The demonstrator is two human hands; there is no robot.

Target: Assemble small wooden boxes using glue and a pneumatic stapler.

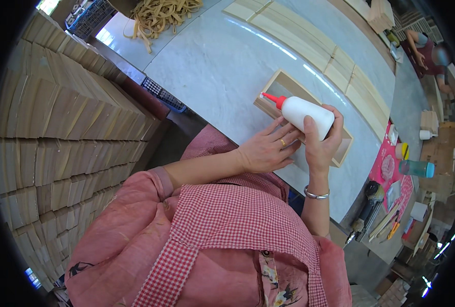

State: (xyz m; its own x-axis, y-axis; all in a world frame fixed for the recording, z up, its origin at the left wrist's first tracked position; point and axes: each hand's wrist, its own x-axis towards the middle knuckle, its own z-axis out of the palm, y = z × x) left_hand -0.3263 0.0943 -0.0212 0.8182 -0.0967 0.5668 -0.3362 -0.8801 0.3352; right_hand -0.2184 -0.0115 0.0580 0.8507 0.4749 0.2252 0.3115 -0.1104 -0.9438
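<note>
In my right hand (322, 138) is a white squeeze bottle (308, 115) with a red tapered nozzle, held tilted with its tip toward the upper left. Fingers and thumb wrap round the lower part of the bottle. Beneath it on the table lies a shallow rectangular wooden frame (344, 148), its near side partly hidden by my hands. My left hand (268, 149) is at the near side of this frame, with its fingers stretched out and a ring on one of them. The bottle's tip hangs over the left end of the frame.
Long pale wooden boards (299, 38) lie across the marble-patterned table (207, 61). Tan strips (161, 18) are heaped at the far left. Tall stacks of wooden pieces (59, 102) rise on my left. A dark power tool (368, 207) and teal bottle (416, 169) are on the right; another person (432, 53) sits beyond.
</note>
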